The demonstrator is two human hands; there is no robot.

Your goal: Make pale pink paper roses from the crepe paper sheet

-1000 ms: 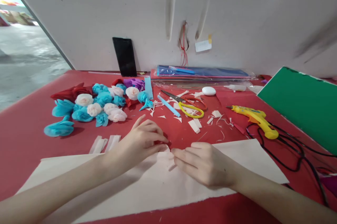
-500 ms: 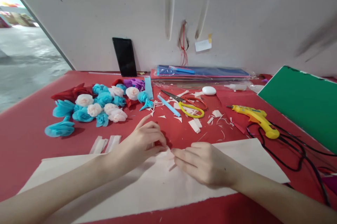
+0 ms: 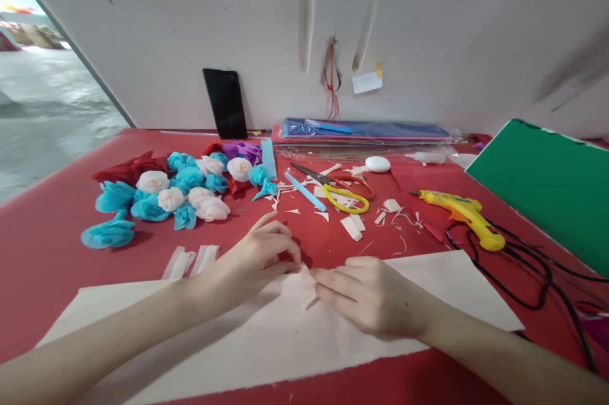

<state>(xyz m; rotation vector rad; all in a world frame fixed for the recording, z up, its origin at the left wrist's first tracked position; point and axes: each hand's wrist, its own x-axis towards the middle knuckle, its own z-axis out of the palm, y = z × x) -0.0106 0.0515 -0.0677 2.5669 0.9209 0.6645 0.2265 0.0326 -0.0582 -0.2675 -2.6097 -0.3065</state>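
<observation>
A large pale pink sheet of crepe paper (image 3: 266, 354) lies flat in front of me, its far edge gathered and puckered in the middle. My left hand (image 3: 264, 252) pinches this edge between thumb and fingers, with one finger raised. Close beside it on the right, my right hand (image 3: 375, 297) rests on the sheet, its fingertips closed on the same puckered spot. A small fold stands up between the two hands. The fingertips partly hide the pinched paper.
Paper flowers (image 3: 185, 183) in blue, pink and red lie at the left. Beyond my hands are scissors (image 3: 342, 199), a blue pen (image 3: 307, 192) and paper scraps (image 3: 352, 227). A yellow glue gun (image 3: 466, 214) with a black cable lies right, near a green board (image 3: 547, 189). A phone (image 3: 225, 103) leans on the wall.
The sheet's left end has shifted slightly to the right. Both hands stay at nearly the same place on the puckered edge.
</observation>
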